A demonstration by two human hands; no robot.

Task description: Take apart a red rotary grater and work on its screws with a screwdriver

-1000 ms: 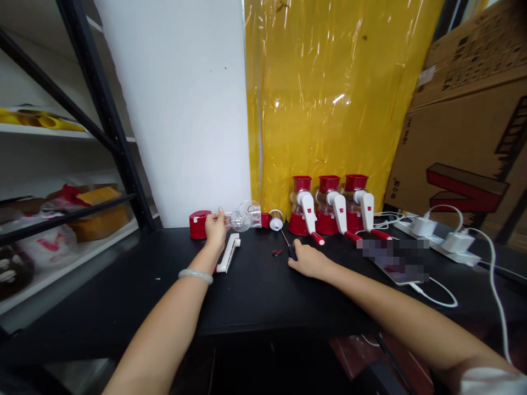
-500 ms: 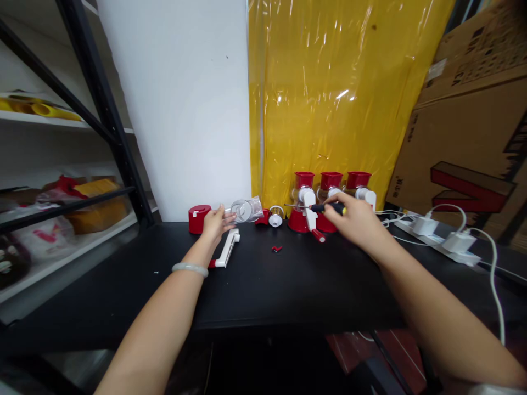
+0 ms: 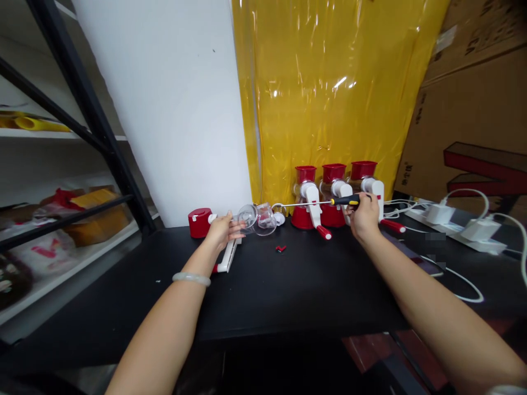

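My left hand [image 3: 224, 232] is closed on a clear plastic grater housing [image 3: 263, 220], held tilted on its side above the table. In my right hand [image 3: 365, 216] is a screwdriver [image 3: 346, 201] with a black and yellow handle, its shaft pointing left toward the housing's open end. Behind the housing lies a grater drum [image 3: 280, 215], partly hidden. A white crank handle [image 3: 229, 255] with a red grip rests under my left hand. A red base [image 3: 200, 222] stands to the left. One small red part [image 3: 280, 249] lies in the middle of the table.
Three assembled red and white rotary graters [image 3: 305, 219] stand along the back, their cranks jutting forward. At right are a power strip [image 3: 481, 239] with white plugs and cables, and a dark flat device [image 3: 411, 253]. A large cardboard box [image 3: 465, 109] stands behind; shelving [image 3: 61, 263] is left.
The clear housing has turned and its open body now shows toward the right. My right hand has moved slightly right with the screwdriver. The view has shifted a little.
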